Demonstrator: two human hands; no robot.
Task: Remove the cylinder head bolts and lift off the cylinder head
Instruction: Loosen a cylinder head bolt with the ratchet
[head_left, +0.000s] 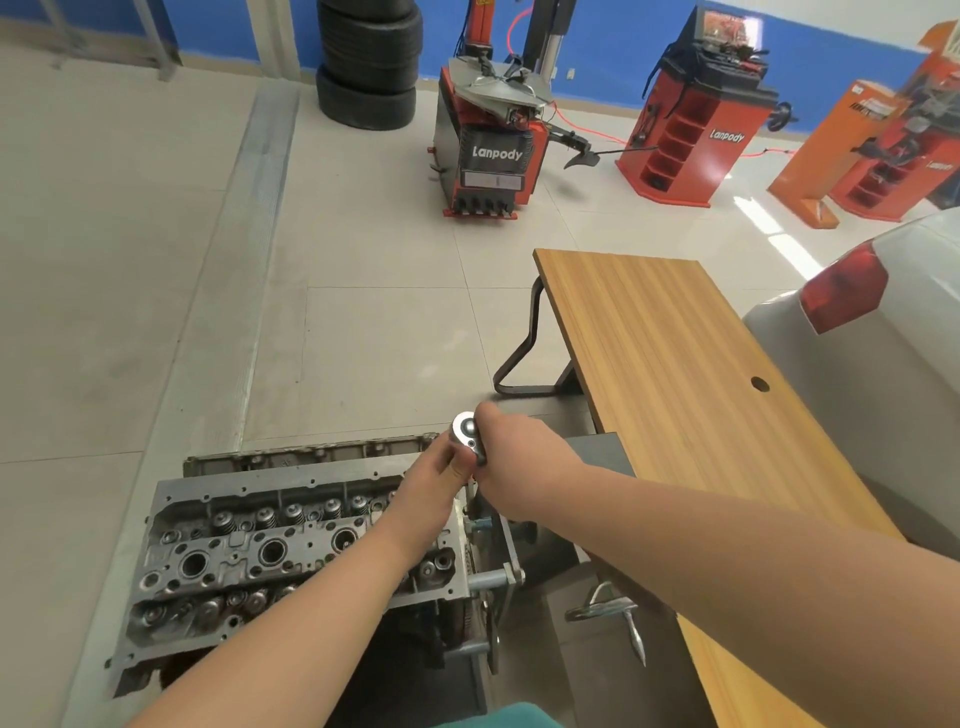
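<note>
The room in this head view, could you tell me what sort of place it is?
Most likely a car repair or training workshop: a tyre changer, stacked tyres and a cylinder head on a stand.

cyl head left of desk, tyres behind

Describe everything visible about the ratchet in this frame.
Only the ratchet head shows: a rounded, shiny metal piece with a round button on top, its darker neck running down between the hands. It sits above the right end of the cylinder head. The right hand wraps it from the right, and the left hand pinches it from the left. The handle is hidden.
</note>
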